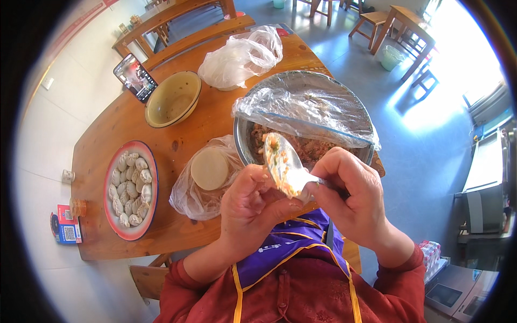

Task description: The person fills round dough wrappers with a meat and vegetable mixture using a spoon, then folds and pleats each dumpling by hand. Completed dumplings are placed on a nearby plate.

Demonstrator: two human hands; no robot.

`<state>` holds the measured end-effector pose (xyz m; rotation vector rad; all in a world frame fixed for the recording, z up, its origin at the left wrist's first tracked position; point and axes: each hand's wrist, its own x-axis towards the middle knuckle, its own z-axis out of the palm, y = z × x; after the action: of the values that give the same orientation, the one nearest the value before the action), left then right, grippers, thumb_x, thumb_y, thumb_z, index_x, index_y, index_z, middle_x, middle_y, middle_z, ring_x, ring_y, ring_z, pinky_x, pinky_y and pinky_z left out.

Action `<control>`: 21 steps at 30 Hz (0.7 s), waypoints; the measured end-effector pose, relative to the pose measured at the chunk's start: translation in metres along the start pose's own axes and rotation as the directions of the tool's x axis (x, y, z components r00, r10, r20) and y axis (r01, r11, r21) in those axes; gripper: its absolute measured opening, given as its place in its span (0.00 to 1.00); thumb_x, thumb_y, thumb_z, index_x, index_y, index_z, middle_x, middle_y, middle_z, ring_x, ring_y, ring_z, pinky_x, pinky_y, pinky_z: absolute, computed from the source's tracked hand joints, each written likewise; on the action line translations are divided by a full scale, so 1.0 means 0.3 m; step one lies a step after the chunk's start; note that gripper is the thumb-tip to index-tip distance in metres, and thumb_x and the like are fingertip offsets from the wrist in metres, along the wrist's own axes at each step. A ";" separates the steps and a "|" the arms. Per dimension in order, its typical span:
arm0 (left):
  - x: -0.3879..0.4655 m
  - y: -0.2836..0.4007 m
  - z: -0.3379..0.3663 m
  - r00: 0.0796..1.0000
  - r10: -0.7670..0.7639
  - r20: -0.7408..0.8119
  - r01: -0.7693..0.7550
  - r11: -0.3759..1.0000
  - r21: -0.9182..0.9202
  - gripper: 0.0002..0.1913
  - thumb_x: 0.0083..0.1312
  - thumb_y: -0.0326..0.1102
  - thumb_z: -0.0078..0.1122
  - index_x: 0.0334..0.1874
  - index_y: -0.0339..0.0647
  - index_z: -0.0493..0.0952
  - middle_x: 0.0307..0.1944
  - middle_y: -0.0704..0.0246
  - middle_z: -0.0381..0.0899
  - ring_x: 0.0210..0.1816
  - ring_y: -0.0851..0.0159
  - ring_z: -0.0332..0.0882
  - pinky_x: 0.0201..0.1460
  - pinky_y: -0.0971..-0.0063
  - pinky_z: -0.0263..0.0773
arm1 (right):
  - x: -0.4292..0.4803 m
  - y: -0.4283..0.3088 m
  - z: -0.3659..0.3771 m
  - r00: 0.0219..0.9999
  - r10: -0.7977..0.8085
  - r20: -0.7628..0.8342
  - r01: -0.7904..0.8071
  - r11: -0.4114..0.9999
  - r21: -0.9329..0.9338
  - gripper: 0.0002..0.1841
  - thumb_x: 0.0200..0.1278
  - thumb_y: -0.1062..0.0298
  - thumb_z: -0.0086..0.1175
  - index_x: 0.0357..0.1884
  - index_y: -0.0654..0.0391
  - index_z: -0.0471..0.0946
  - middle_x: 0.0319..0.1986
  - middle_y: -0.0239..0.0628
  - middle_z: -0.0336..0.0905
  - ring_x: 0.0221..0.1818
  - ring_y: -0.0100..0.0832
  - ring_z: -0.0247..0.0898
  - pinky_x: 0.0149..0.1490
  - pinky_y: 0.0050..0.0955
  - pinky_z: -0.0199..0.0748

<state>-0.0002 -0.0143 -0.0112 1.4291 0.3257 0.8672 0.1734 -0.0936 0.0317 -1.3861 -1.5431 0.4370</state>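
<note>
My right hand grips the handle of a metal spoon whose bowl is smeared with minced filling. Its thumb and fingertips meet my left hand just below the spoon. Between the two thumbs a small pale edge of dough shows; my left fingers are curled around it, and the spoon hides most of it. Beyond my hands stands a large metal basin of minced meat filling, partly covered by clear plastic film. To the left, a stack of round dough wrappers lies on a plastic bag.
An enamel plate of pleated dumplings rests at the left of the wooden table. Farther back are a yellow enamel bowl, a propped phone and a white plastic bag. A small jar stands near the wall.
</note>
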 end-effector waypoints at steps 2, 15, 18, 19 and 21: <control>0.003 -0.008 0.024 0.997 0.026 -0.068 -0.041 0.972 -0.233 0.21 0.63 0.14 0.64 0.56 0.35 0.68 0.51 0.64 0.79 0.54 0.66 0.81 0.57 0.71 0.80 | 0.001 0.003 0.009 0.999 0.009 -0.035 -0.008 1.000 0.015 0.07 0.61 0.78 0.63 0.37 0.66 0.75 0.29 0.33 0.75 0.25 0.18 0.69 0.30 0.19 0.66; -0.007 -0.013 0.013 0.987 0.019 -0.162 0.001 0.992 0.124 0.19 0.58 0.23 0.75 0.48 0.36 0.75 0.45 0.68 0.81 0.47 0.71 0.81 0.50 0.75 0.77 | 0.014 0.007 -0.003 0.995 -0.095 0.028 0.096 0.995 -0.028 0.08 0.58 0.82 0.61 0.37 0.66 0.74 0.32 0.39 0.75 0.26 0.27 0.71 0.31 0.22 0.68; 0.001 -0.005 0.000 0.994 0.011 -0.104 -0.012 1.000 -0.011 0.17 0.60 0.19 0.71 0.49 0.35 0.74 0.46 0.67 0.81 0.49 0.69 0.81 0.53 0.73 0.77 | 0.015 0.003 -0.008 0.997 -0.048 0.061 0.047 0.999 0.010 0.07 0.61 0.81 0.61 0.37 0.65 0.74 0.33 0.37 0.75 0.27 0.24 0.71 0.32 0.21 0.68; 0.003 -0.003 -0.004 0.996 -0.001 -0.090 -0.008 0.996 -0.094 0.16 0.61 0.19 0.70 0.49 0.35 0.74 0.47 0.67 0.81 0.50 0.69 0.81 0.54 0.72 0.78 | 0.015 0.001 -0.006 0.999 -0.014 0.049 0.009 0.996 0.090 0.07 0.62 0.80 0.62 0.37 0.65 0.74 0.33 0.36 0.75 0.27 0.22 0.71 0.32 0.21 0.68; 0.006 0.002 -0.011 0.998 -0.025 -0.053 0.012 0.973 -0.231 0.15 0.63 0.17 0.67 0.50 0.34 0.74 0.49 0.65 0.81 0.51 0.68 0.81 0.56 0.71 0.78 | 0.013 0.000 -0.001 0.993 0.113 0.031 -0.117 0.963 0.243 0.07 0.64 0.79 0.62 0.37 0.65 0.74 0.33 0.34 0.74 0.28 0.19 0.69 0.32 0.19 0.67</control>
<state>-0.0014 -0.0108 -0.0106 1.1868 0.2706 0.9005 0.1740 -0.0901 0.0336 -1.2847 -1.3749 0.6886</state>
